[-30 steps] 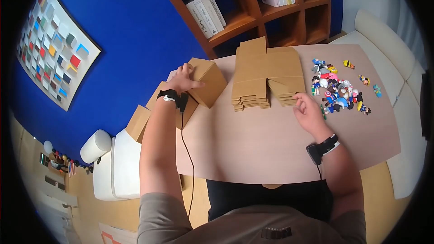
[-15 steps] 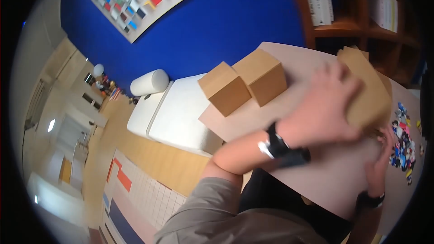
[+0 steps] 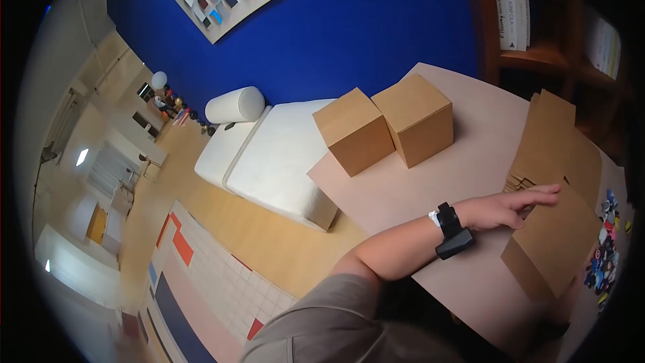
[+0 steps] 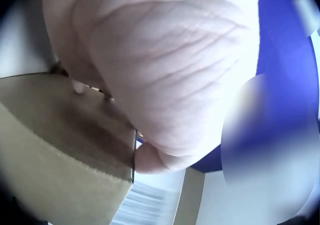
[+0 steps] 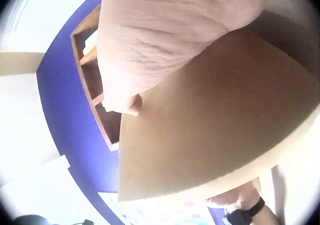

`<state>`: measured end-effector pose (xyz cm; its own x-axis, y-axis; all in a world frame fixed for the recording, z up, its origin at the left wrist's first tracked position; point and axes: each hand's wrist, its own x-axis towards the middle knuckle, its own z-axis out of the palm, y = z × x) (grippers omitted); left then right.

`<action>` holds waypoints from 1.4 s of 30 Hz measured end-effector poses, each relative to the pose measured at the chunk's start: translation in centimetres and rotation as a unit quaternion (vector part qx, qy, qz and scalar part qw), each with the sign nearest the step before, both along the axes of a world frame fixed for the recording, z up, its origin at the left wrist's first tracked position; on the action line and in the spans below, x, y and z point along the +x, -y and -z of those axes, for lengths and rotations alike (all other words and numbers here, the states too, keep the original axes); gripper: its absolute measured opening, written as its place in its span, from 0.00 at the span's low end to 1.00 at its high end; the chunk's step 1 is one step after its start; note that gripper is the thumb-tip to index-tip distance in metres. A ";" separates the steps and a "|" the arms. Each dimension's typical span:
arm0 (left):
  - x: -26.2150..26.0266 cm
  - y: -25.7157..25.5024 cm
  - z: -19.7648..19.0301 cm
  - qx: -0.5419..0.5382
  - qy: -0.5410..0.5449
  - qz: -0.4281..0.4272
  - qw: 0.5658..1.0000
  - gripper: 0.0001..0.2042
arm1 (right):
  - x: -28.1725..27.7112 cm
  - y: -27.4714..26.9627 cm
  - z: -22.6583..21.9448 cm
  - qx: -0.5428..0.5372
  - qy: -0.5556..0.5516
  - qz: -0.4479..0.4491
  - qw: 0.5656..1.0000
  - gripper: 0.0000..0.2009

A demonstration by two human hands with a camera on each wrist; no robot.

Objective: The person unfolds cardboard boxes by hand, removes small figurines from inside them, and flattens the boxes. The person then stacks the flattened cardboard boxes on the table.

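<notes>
An unfolded cardboard box (image 3: 561, 238) is held up close in front of the stack of flat cardboard (image 3: 554, 141). My left hand (image 3: 500, 210) is at its upper left edge in the head view, fingers stretched along the top and thumb lower down. The left wrist view shows the palm against the same box (image 4: 65, 120), with the thumb at its edge. In the right wrist view my right hand (image 5: 170, 40) grips the box's other side, thumb tip on the panel. The head view hides that hand behind the cardboard.
Two closed cardboard boxes (image 3: 423, 117) stand side by side at the table's (image 3: 376, 191) left end. Many small colourful figurines (image 3: 601, 255) lie at its right. A white sofa (image 3: 282, 161) is beyond the left edge, with a wooden bookshelf (image 3: 537, 57) behind the stack.
The head view has turned left. My left hand has left the closed boxes and moved right to the stack; a piece of cardboard there is now lifted and opened out between my hands.
</notes>
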<state>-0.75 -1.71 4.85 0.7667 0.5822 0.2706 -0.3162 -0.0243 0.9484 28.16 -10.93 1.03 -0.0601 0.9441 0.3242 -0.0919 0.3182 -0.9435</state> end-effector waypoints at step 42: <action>3.8 2.9 0.6 0.189 -0.122 -0.236 0.945 0.19 | 1.3 -1.6 0.1 0.025 0.000 -0.113 0.993 0.57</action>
<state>3.03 -4.57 4.21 0.5126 0.7720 0.3760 0.0418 -0.4598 0.8870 29.43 -9.38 0.91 -0.2690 0.8888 0.3710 -0.1659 0.3366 -0.9269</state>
